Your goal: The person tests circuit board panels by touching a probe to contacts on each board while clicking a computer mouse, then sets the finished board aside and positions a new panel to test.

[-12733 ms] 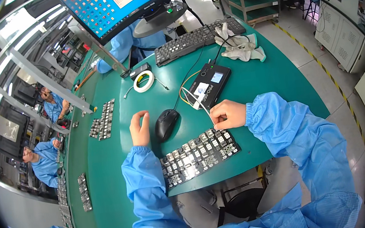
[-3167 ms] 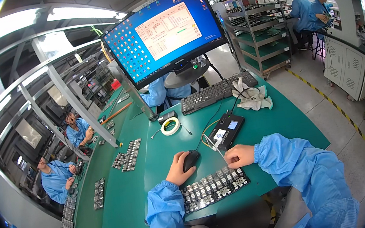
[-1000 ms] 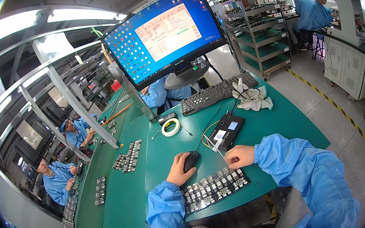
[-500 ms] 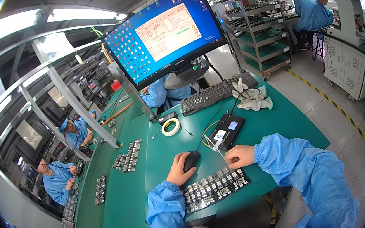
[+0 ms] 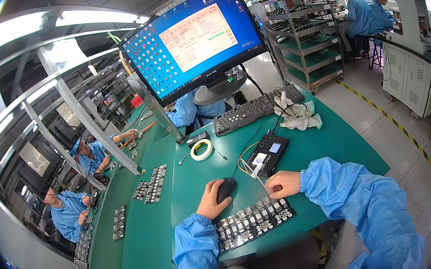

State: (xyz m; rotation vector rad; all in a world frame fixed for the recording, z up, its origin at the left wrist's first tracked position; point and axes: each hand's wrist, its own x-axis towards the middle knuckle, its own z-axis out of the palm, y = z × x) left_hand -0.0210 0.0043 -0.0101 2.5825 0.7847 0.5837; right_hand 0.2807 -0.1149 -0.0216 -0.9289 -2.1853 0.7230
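My left hand [image 5: 212, 201] is curled round the side of a black computer mouse [image 5: 227, 189] on the green tabletop. Closed in a pinch, my right hand [image 5: 284, 183] has hold of a thin white cable [image 5: 257, 175] close to its end. That cable runs from a black box-shaped device [image 5: 267, 156] with a small lit screen. Right below both hands lies a block of small black and silver circuit modules [image 5: 253, 222] in rows. My right fingertips are at the upper right edge of this block; the cable's tip is hidden by them.
Behind the device are a keyboard [image 5: 255, 110], whitish gloves [image 5: 299, 114], a tape roll [image 5: 201, 150] and a monitor [image 5: 196, 40]. More modules [image 5: 150, 184] lie to the left. Co-workers in blue sit along the left bench; a shelf rack [image 5: 304, 43] stands far right.
My hands, the mouse and the modules stay in place. At the far left, a co-worker has stretched an arm out to the right over the bench.
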